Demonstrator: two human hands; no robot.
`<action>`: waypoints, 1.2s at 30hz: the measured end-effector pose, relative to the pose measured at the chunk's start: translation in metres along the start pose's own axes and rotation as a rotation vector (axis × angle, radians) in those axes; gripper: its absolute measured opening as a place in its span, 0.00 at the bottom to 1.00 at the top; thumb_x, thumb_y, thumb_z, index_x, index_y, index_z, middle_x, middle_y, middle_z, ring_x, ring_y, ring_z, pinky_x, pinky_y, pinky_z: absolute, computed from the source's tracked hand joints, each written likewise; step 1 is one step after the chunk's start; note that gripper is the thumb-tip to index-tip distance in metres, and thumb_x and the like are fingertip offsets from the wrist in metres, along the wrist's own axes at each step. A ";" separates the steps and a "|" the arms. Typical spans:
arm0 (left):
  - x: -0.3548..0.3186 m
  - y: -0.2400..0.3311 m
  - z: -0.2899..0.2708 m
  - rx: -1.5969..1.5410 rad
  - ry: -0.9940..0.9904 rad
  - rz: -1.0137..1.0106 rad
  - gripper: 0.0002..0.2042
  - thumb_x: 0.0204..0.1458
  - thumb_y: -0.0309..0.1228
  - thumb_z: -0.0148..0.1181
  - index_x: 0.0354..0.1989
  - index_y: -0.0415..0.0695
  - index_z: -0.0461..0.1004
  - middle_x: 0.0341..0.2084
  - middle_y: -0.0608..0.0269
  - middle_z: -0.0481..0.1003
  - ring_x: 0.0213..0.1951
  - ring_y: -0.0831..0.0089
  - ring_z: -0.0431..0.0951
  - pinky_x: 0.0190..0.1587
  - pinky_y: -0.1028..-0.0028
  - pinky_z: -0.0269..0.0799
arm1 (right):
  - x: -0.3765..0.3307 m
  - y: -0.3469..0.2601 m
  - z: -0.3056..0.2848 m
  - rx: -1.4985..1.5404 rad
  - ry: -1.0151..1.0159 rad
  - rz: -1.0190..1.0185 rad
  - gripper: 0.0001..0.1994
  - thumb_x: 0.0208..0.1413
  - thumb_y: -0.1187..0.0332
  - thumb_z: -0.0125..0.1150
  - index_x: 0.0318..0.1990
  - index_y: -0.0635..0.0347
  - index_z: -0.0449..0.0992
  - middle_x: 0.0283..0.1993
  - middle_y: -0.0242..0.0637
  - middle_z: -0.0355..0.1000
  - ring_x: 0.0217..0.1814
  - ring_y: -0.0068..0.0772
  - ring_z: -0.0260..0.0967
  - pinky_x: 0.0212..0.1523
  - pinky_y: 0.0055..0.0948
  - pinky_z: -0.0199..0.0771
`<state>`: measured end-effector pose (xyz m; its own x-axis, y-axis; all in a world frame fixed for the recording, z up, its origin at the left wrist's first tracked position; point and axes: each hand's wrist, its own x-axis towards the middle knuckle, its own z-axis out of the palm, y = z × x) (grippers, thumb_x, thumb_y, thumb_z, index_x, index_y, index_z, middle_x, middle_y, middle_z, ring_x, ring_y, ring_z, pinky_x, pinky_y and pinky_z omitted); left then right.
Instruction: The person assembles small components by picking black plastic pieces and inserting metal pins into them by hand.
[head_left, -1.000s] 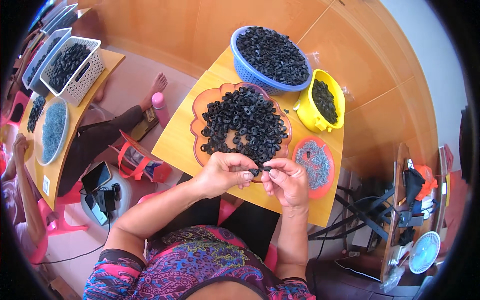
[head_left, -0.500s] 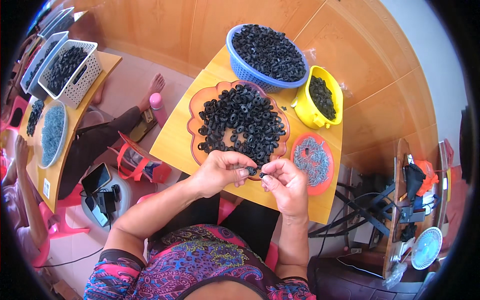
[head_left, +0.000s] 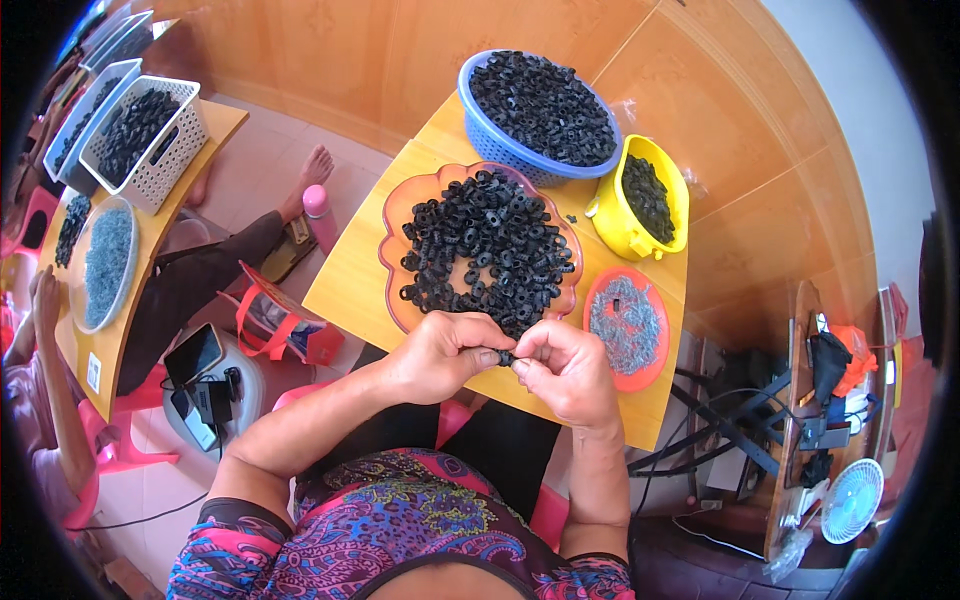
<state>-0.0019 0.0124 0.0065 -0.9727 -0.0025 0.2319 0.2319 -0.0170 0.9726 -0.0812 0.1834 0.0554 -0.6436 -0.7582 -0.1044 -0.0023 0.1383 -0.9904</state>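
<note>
My left hand (head_left: 445,352) and my right hand (head_left: 567,370) meet at the near edge of the table, fingertips together. Between them is a small black plastic part (head_left: 506,357), mostly covered by the thumbs and fingers. My left hand is closed on it. The right thumb and forefinger pinch at its other side; a second piece, if there is one, is hidden. Just beyond the hands, many ring-like black parts (head_left: 480,225) fill a scalloped orange tray (head_left: 397,205). To the right of my right hand lies a red-orange dish (head_left: 655,372) of small thin metallic pieces (head_left: 627,325).
At the table's far side stand a blue basket (head_left: 535,170) and a yellow bucket (head_left: 618,225), both holding black parts. Leftward, another person's hand (head_left: 45,300) is at a second table (head_left: 170,215) with a white basket (head_left: 175,165). A pink bottle (head_left: 318,215) stands between the tables.
My hands have come together, the right moving left, so the pieces that showed apart at the fingertips now meet. The other person's hand has shifted slightly.
</note>
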 end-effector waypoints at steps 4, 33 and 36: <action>-0.001 0.000 0.000 0.083 0.007 0.035 0.06 0.49 0.17 0.58 0.36 0.34 0.76 0.29 0.55 0.74 0.34 0.66 0.76 0.38 0.72 0.71 | 0.006 0.002 0.001 -0.013 -0.019 0.017 0.09 0.46 0.87 0.56 0.32 0.63 0.67 0.28 0.25 0.65 0.28 0.10 0.63 0.27 0.13 0.62; 0.002 -0.009 -0.001 -0.047 0.257 -0.011 0.16 0.51 0.20 0.58 0.49 0.35 0.71 0.33 0.64 0.69 0.33 0.80 0.71 0.36 0.79 0.70 | 0.037 -0.004 -0.079 0.156 0.251 -0.094 0.05 0.56 0.74 0.53 0.33 0.68 0.73 0.31 0.46 0.75 0.25 0.29 0.73 0.26 0.24 0.76; 0.009 -0.012 -0.015 0.092 0.329 0.022 0.11 0.51 0.19 0.59 0.44 0.34 0.72 0.32 0.64 0.70 0.32 0.79 0.72 0.37 0.78 0.71 | 0.067 -0.011 -0.146 0.354 0.516 -0.144 0.10 0.59 0.67 0.54 0.36 0.66 0.73 0.32 0.40 0.75 0.30 0.27 0.73 0.29 0.23 0.75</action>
<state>-0.0136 -0.0024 -0.0035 -0.9124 -0.3244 0.2495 0.2374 0.0770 0.9683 -0.2358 0.2242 0.0731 -0.9413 -0.3376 0.0014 0.0800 -0.2272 -0.9706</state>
